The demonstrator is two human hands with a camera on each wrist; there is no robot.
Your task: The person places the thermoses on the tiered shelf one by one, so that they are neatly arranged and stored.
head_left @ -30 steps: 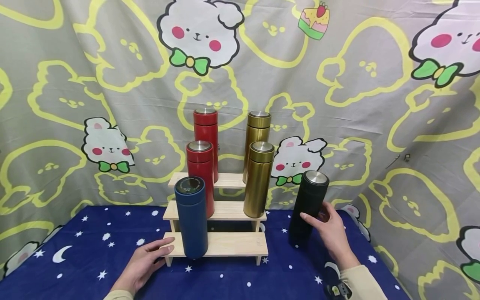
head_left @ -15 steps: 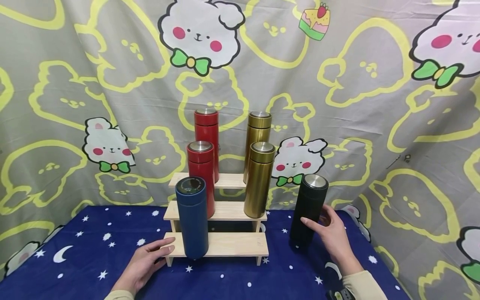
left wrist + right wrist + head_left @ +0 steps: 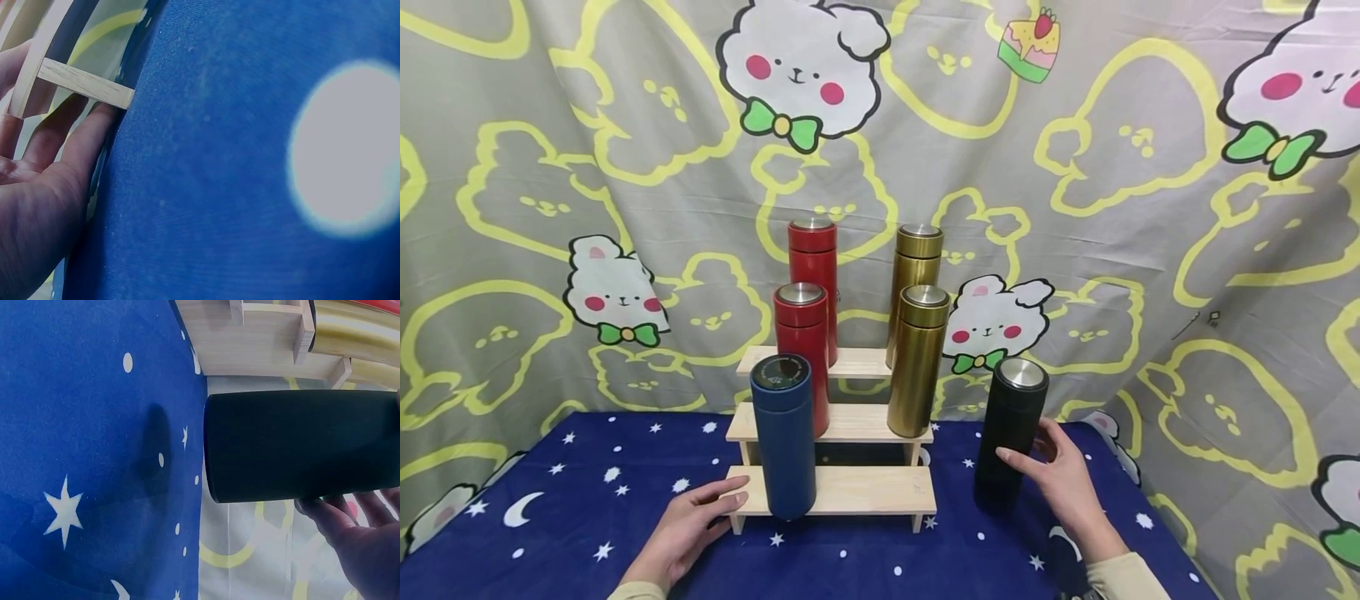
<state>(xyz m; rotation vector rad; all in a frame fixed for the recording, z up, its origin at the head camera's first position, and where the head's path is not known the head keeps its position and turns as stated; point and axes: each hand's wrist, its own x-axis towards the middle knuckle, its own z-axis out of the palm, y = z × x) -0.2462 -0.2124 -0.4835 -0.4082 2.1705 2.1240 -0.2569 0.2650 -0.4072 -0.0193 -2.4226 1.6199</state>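
My right hand (image 3: pixel 1063 479) grips a black thermos bottle (image 3: pixel 1009 442) with a steel-topped lid, to the right of a three-step wooden stand (image 3: pixel 872 487). The bottle leans slightly; in the right wrist view its dark side (image 3: pixel 300 447) spans from the fingers toward the blue cloth, which bears a shadow. My left hand (image 3: pixel 688 529) holds the left end of the lowest step, and in the left wrist view its fingers (image 3: pixel 84 137) reach beneath by the stand's leg (image 3: pixel 87 84). A blue thermos (image 3: pixel 784 442) stands on that step's left side.
Two red thermoses, the nearer one (image 3: pixel 801 333) on the middle step and the other (image 3: pixel 812 258) on the top, stand at left. Two gold ones, front (image 3: pixel 917 367) and rear (image 3: pixel 917 250), stand at right. A starry blue cloth (image 3: pixel 842 567) covers the table before a patterned curtain (image 3: pixel 1135 250).
My right hand has lowered the black thermos and brought it slightly left toward the stand. My left hand stays on the lowest step.
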